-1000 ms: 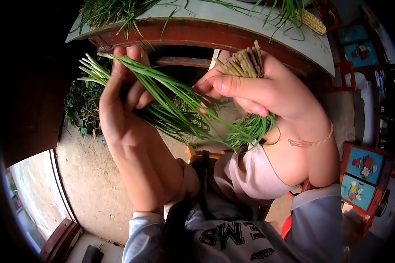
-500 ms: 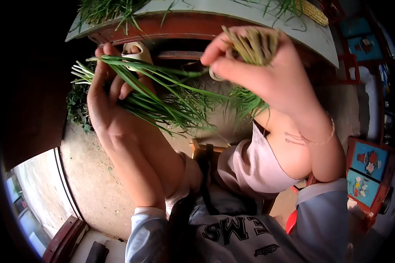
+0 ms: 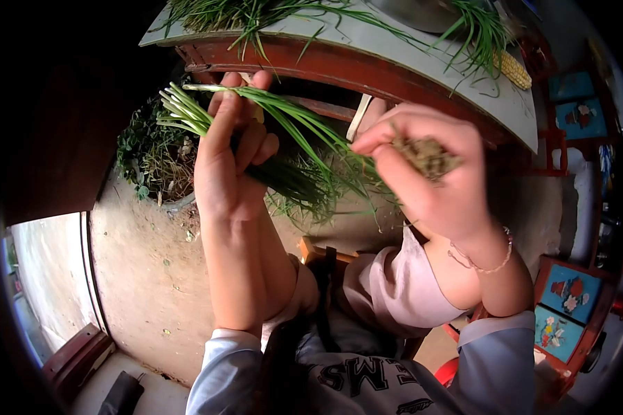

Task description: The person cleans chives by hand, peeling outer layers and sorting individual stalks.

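Observation:
My left hand (image 3: 232, 162) is closed around a bunch of garlic chives (image 3: 185, 111) with clean white stem ends poking out to the left. Its thumb and fingertips also pinch a few separate chives (image 3: 280, 107) near their pale ends, and their green leaves slant right and down. Close by, my right hand (image 3: 443, 190) is wrapped around a second bundle of chives (image 3: 428, 160), whose brownish, dry-looking ends face up. The thumb and forefinger of that hand meet near the leaves of the pinched chives; blur hides whether they touch. Palm and fingers cover the middle of both bunches.
Ahead stands a table (image 3: 488, 97) with a red edge, bearing a chive pile (image 3: 221, 17), loose chives (image 3: 474, 34), a corn cob (image 3: 513, 71) and part of a metal bowl (image 3: 415, 12). A container of leaves and dry scraps (image 3: 166, 166) sits on the floor at left.
My right hand has turned and moved lower, still holding its bundle. My left hand, with its bunch, appears further right in view. The camera view has shifted, showing more of the tabletop.

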Action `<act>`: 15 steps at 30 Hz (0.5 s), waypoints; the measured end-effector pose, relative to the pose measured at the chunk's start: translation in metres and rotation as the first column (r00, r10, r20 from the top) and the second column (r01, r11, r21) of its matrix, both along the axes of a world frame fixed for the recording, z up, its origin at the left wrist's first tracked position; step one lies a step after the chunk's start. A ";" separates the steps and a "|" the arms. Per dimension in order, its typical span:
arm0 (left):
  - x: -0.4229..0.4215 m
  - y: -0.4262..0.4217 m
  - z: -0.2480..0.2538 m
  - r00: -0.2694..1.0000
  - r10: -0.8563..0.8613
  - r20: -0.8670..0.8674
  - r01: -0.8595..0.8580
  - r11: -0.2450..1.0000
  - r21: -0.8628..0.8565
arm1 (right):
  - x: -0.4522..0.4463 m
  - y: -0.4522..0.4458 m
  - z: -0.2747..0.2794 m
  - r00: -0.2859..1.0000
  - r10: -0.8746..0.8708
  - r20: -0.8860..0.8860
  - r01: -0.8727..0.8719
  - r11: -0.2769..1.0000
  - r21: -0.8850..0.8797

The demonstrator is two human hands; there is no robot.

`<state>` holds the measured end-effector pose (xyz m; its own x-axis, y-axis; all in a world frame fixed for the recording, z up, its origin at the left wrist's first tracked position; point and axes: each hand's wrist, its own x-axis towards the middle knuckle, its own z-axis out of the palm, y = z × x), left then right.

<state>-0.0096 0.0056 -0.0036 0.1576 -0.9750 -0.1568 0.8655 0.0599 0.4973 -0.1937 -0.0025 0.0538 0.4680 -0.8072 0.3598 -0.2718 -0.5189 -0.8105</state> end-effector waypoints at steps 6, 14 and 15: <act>-0.005 0.004 0.003 0.992 0.022 0.128 -0.018 0.999 -0.031 | 0.013 0.001 -0.016 0.989 -0.086 -0.119 0.079 0.995 -0.061; -0.013 0.007 0.007 0.970 0.059 0.237 -0.041 0.996 -0.080 | 0.014 -0.002 -0.023 0.999 -0.011 0.050 -0.017 0.846 0.533; -0.011 0.007 0.007 0.970 0.068 0.235 -0.050 0.995 -0.082 | 0.013 -0.003 -0.022 0.999 -0.002 0.048 -0.024 0.847 0.531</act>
